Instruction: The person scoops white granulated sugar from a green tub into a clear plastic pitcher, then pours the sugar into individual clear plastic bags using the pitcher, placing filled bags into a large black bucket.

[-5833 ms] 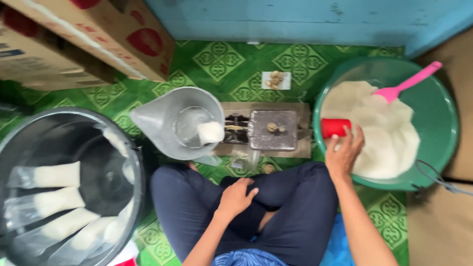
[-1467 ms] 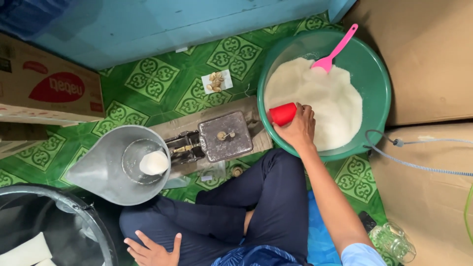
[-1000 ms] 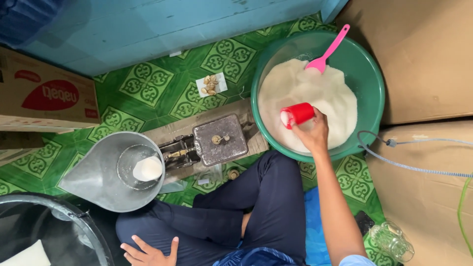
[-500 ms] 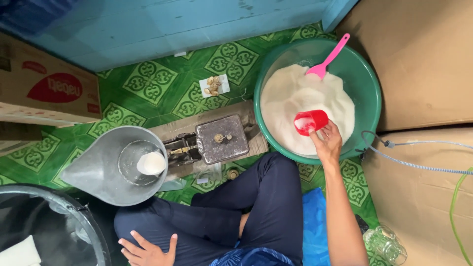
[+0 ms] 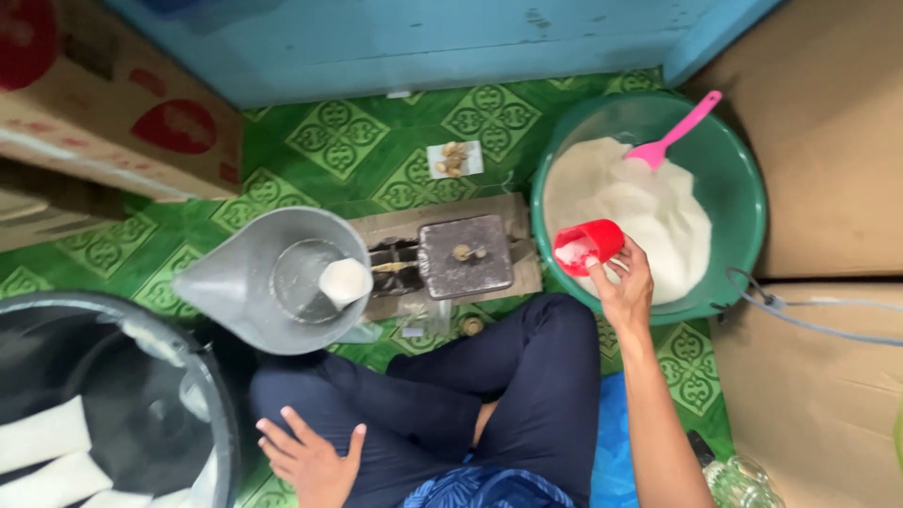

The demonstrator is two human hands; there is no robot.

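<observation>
Lifted clear of the heap since half a second ago, the red cup (image 5: 589, 246) now sits tilted on its side above the near rim of the green basin (image 5: 743, 198), its mouth turned toward the metal scale (image 5: 466, 256), with some white powder (image 5: 630, 202) showing inside. The right hand (image 5: 624, 287) pinches the cup from below and behind, fingers closed round its base. The left hand (image 5: 310, 456) lies spread and empty on the person's dark trousers (image 5: 527, 395), touching nothing else. Tilted this far, the cup could spill powder over the basin's edge onto the green patterned floor mat (image 5: 376, 160) if the wrist rolls further. A pink scoop (image 5: 673, 141) stands stuck in the powder at the far side. How full the cup is I cannot tell; its inside is partly shadowed. A grey funnel-shaped pan (image 5: 254, 287) holds what looks like a small filled bag, and the black tub (image 5: 113, 414) with white packets is cut off at the lower left.
</observation>
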